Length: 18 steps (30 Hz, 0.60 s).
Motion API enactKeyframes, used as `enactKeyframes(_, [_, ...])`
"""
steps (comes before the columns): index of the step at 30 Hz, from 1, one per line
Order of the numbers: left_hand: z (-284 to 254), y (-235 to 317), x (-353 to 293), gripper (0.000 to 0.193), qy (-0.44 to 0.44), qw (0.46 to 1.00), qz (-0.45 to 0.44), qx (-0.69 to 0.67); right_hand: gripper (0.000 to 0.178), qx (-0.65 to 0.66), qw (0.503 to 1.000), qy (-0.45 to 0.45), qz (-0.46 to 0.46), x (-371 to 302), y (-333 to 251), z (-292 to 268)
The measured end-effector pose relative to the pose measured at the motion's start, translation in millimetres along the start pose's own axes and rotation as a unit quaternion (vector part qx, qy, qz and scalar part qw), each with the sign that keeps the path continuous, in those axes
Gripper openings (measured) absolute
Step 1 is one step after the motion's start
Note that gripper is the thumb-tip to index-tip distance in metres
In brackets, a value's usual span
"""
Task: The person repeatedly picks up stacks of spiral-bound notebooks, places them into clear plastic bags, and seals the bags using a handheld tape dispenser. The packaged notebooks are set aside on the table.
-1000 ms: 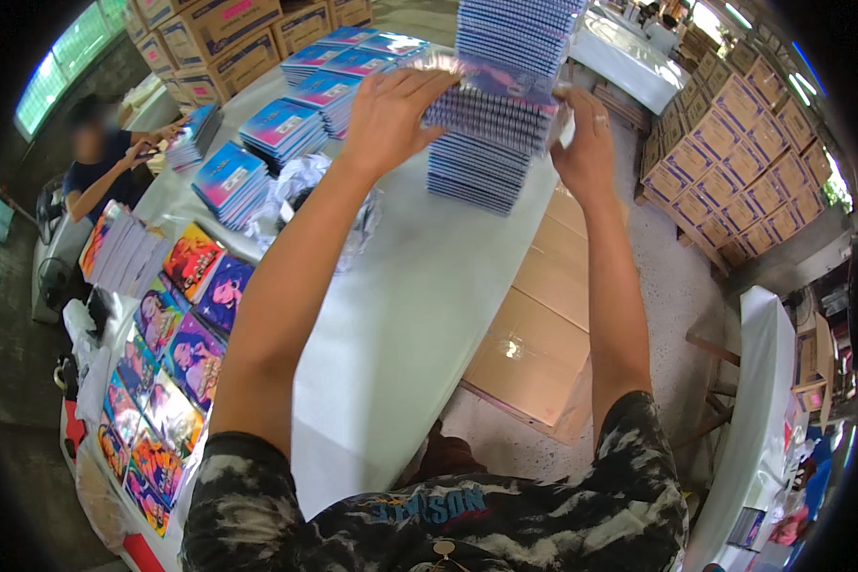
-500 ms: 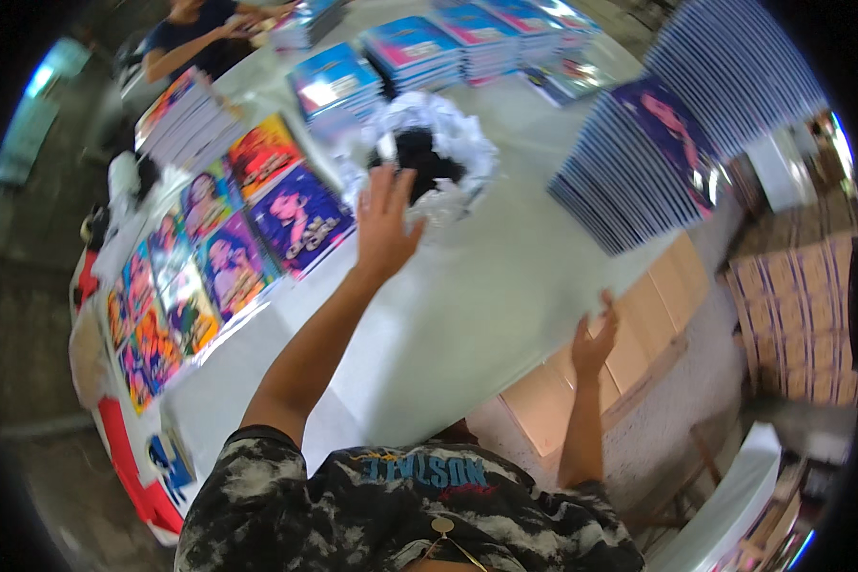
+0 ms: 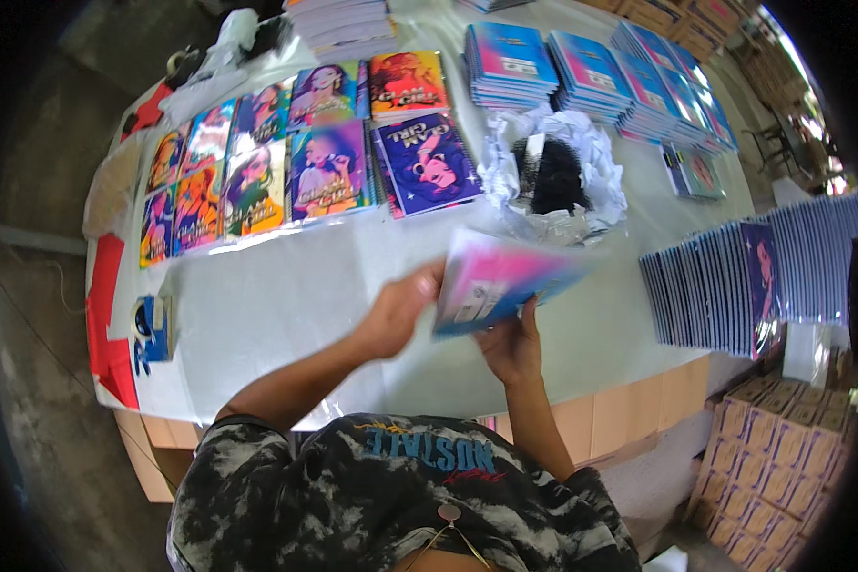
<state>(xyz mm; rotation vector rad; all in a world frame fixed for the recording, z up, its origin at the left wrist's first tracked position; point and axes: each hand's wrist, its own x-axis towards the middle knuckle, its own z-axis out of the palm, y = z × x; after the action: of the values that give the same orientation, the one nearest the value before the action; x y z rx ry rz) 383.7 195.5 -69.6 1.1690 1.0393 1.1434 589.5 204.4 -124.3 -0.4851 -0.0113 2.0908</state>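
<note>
A notebook with a pink-and-blue cover is held tilted above the table, slightly blurred by motion. At its left edge my left hand is closed on it, the fingertips partly hidden. My right hand grips its lower edge, thumb on the near face and the other fingers mostly out of sight. Just beyond the notebook sits a nest of crumpled white plastic around something black and fuzzy. A purple notebook lies flat to the left of that nest.
Rows of colourful notebooks cover the table's far left. Stacks of blue-covered notebooks stand at the back, with long leaning rows of notebooks on the right. A small blue box lies near the left edge. Cartons are piled beyond the table.
Both hands were empty with fingers spread; now they hold the notebook between them. My left hand has come back from the plastic nest. The whole view has turned.
</note>
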Motion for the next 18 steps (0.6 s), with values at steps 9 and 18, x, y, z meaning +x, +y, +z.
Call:
enactKeyframes(9, [-212.0,-67.8,120.3,0.085,0.366,0.715,-0.220,0.554,0.031,-0.247,0.935,0.125,-0.222,-50.9,0.7,-2.3])
enactKeyframes(18, [-273.2,-45.7,98.7,0.039,0.426,0.770,0.073,0.470,0.027,-0.331,0.899,0.121,-0.260,-71.1,133.9,31.3])
